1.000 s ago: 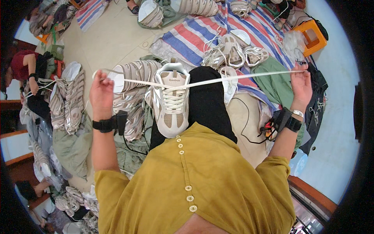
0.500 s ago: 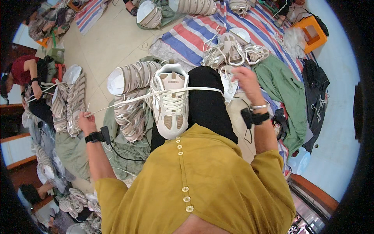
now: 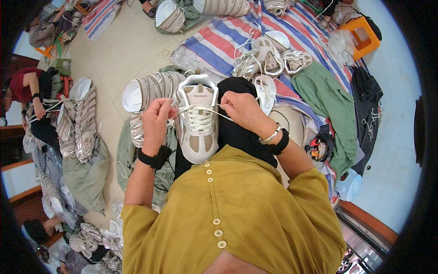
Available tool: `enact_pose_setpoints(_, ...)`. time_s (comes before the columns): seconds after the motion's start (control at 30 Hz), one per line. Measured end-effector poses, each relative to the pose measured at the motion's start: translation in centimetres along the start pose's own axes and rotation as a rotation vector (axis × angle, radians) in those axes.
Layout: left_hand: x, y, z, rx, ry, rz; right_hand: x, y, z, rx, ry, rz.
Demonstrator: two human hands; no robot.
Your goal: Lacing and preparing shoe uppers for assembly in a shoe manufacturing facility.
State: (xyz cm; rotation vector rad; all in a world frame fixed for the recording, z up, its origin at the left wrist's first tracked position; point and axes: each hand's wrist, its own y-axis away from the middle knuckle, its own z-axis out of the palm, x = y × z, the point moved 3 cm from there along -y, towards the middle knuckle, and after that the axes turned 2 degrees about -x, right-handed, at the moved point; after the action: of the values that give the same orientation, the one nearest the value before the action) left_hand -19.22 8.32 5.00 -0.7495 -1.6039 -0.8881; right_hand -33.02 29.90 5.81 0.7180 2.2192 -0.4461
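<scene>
A beige and white sneaker (image 3: 200,132) rests on my lap with its toe toward me. Cream shoelace (image 3: 200,118) crosses its tongue in several rows. My left hand (image 3: 158,119) is beside the shoe's left side, fingers pinched on one lace end. On the other side, my right hand (image 3: 244,109) grips the other lace end close to the eyelets, and a length of lace trails below its fingers over my black trouser leg. Both hands are closed, near the collar of the shoe.
Stacked beige shoes (image 3: 157,86) stand just left of my knees. More laced sneakers (image 3: 269,57) lie ahead on a striped sheet (image 3: 214,43). Green cloth (image 3: 326,109) and an orange stool (image 3: 361,37) are at right. A co-worker (image 3: 32,91) sits at left by other stacked shoes (image 3: 84,121).
Both hands came inward from wide apart to either side of the shoe. The lace, stretched out long across the tongue before, is now held close to it.
</scene>
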Motion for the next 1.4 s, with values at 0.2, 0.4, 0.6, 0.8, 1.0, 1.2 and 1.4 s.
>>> enact_pose_setpoints(0.2,-0.3,1.1,1.1,-0.163,-0.095,0.0,0.2,-0.8,0.3,-0.053,0.125,-0.014)
enact_pose_setpoints(0.4,-0.4,2.0,0.6,-0.148,-0.179,-0.017,-1.0,-0.8,1.2,-0.089,0.181,-0.044)
enact_pose_setpoints(0.6,0.0,0.9,0.9,-0.112,-0.211,0.021,0.2,-1.3,0.4,-0.207,0.014,0.015)
enact_pose_setpoints(0.8,0.0,0.2,1.3,-0.102,-0.284,-0.003,0.5,-1.7,0.4,-0.295,-0.163,0.11)
enact_pose_setpoints(1.0,1.9,0.1,1.8,-0.016,-0.696,0.356,0.5,-1.6,0.6,-0.264,-0.132,0.092)
enact_pose_setpoints(1.2,3.2,-1.7,1.6,-0.263,-1.001,0.398,-0.9,-1.4,-0.3,-0.159,0.154,-0.113)
enact_pose_setpoints(1.4,6.8,-2.4,1.7,-0.36,-0.855,0.865,-2.1,-2.8,-0.7,-0.05,0.401,-0.628)
